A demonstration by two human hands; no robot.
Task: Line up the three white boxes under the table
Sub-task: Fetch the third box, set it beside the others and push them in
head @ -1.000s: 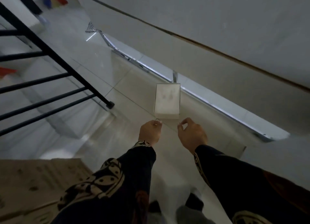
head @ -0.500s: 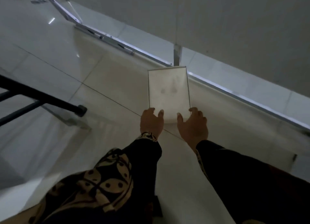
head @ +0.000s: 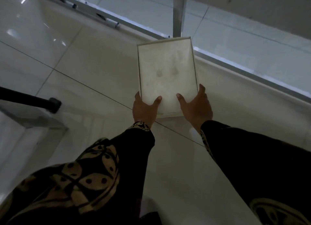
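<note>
At the near end of the white box (head: 167, 73), both hands are grasping it. The left hand (head: 144, 109) holds the left corner with its thumb laid on the top face and the other fingers hidden along the side. The right hand (head: 196, 107) mirrors it on the right corner. I think this grip on two sides is chosen because the box is wide and flat, so one hand alone would let it twist.

The box lies lengthwise away from the person, low over the tiled floor (head: 75, 64); I cannot tell if its bottom touches the tiles or is a little lifted. Its far end points to the grey metal leg (head: 178, 14) of the desk, near the metal rail (head: 235, 66) that runs across the floor. Probably the person aims it there to bring it under the desk.

Only this one box shows; the other two are out of view. To the left, well apart, stands a black frame foot (head: 53, 105).
</note>
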